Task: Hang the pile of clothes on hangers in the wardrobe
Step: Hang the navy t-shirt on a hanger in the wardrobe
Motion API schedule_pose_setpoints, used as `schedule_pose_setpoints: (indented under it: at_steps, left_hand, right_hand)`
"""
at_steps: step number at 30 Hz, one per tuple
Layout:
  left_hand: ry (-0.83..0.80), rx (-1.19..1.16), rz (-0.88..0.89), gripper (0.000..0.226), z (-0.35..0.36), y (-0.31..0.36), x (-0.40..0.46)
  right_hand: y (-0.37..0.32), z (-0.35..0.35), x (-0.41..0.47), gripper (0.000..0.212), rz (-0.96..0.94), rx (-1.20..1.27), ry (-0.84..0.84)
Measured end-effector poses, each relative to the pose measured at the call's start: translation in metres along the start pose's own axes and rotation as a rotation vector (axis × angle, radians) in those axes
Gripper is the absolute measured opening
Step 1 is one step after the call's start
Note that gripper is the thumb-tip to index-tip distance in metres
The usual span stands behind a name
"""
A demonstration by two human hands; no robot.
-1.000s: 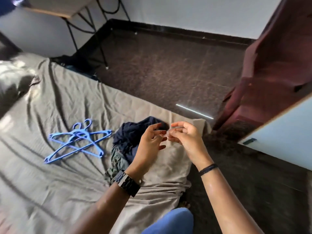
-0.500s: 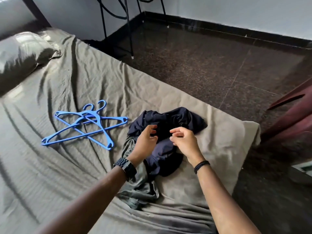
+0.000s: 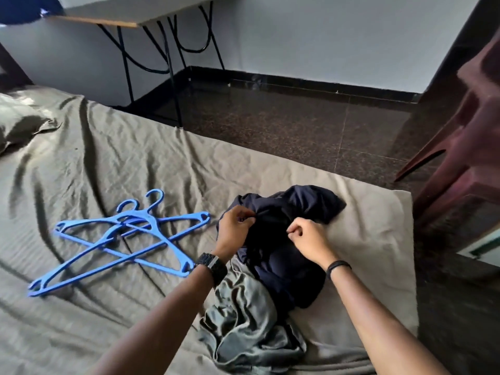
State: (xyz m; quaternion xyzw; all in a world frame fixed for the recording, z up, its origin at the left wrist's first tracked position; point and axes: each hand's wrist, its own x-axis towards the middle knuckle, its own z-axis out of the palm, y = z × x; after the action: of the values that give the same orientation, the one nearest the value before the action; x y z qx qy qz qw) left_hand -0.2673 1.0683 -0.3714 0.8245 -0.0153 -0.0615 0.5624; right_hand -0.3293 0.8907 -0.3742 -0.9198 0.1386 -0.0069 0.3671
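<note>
Under my fingers point(image 3: 250, 218), both hands pinch the navy garment point(image 3: 292, 255); lifting may drag the grey garment point(image 3: 243, 320) beneath.

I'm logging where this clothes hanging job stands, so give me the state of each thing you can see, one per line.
Left hand: pinching the navy garment.
Right hand: fingers curled, gripping the navy garment.
Navy garment: crumpled on the bed, not on a hanger.
Grey-green garment: crumpled, partly under the navy one.
Blue hangers: loose, overlapping on the bed, bare.
Bed sheet: wrinkled.
</note>
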Motion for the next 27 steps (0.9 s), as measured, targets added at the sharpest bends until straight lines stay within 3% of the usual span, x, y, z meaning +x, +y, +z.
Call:
schedule_pose_setpoints:
  at_steps: [4,7,8,9,11,14,17,19,20,21,25,27]
  left_hand:
    - [0.06,-0.481,-0.132,0.02,-0.02,-0.01,-0.006]
    - [0.052,-0.813,-0.253,0.022,-0.028,-0.009,-0.008]
    - [0.051,-0.851,-0.285,0.022,-0.028,-0.01,-0.008]
    - [0.039,-0.819,-0.302,0.021,-0.026,-0.012,-0.009]
    - [-0.015,-0.562,-0.239,0.026,-0.023,-0.014,-0.016]
    - [-0.155,-0.105,0.14,0.041,-0.021,-0.002,-0.04]
    - [-0.406,0.109,0.485,0.081,-0.021,0.024,-0.068]
    - [-0.517,0.142,0.59,0.105,-0.023,0.05,-0.077]
    - [-0.545,0.12,0.617,0.106,-0.022,0.061,-0.078]
    - [-0.541,0.063,0.64,0.098,-0.022,0.079,-0.079]
    - [-0.275,-0.198,0.618,0.026,-0.024,0.144,-0.066]
    - [-0.285,-0.271,0.551,0.006,-0.035,0.182,-0.06]
  right_hand:
    - [0.001,-0.017,-0.03,0.027,-0.037,0.077,0.065]
    - [0.006,-0.013,-0.052,0.08,0.104,0.09,-0.151]
    - [0.01,-0.01,-0.055,0.087,0.157,0.127,-0.21]
    - [0.014,-0.008,-0.057,0.084,0.216,0.166,-0.232]
    - [0.014,-0.01,-0.063,0.06,0.314,0.303,-0.213]
    - [-0.01,-0.029,-0.067,0.028,0.337,0.578,-0.114]
    - [-0.047,-0.065,-0.068,0.02,0.342,0.812,-0.048]
    - [-0.074,-0.093,-0.069,0.018,0.338,0.902,-0.034]
    - [-0.085,-0.105,-0.071,0.023,0.337,0.958,-0.032]
    - [-0.094,-0.117,-0.071,0.028,0.322,1.007,-0.022]
    - [-0.124,-0.164,-0.08,0.047,0.167,1.279,-0.009]
    - [-0.138,-0.19,-0.084,0.049,0.065,1.424,0.068]
